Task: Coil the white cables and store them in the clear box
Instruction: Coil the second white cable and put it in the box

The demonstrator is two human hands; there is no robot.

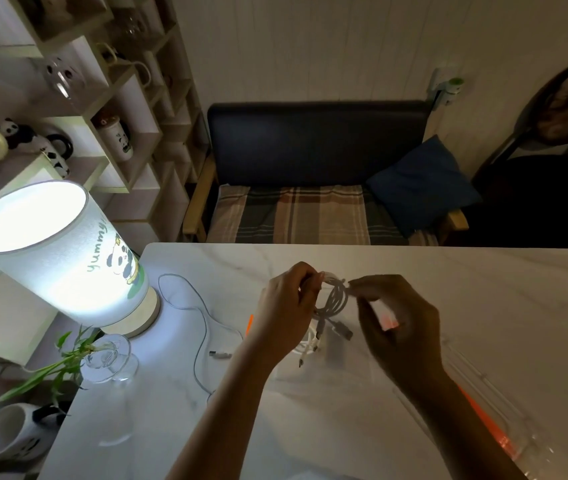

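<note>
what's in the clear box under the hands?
The clear box holds white cable with plugs showing. The left hand and the held coil cover the rest.

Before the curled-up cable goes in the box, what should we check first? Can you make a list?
1. Coiled cable pinched at the top by both the left hand and the right hand: ok.
2. Coil tidy: not ok, plug ends dangle below.
3. Clear box right below the coil: ok.
4. Box open on top: cannot tell, too transparent.
5. All cables coiled: not ok, a loose cable lies uncoiled on the table.
</note>
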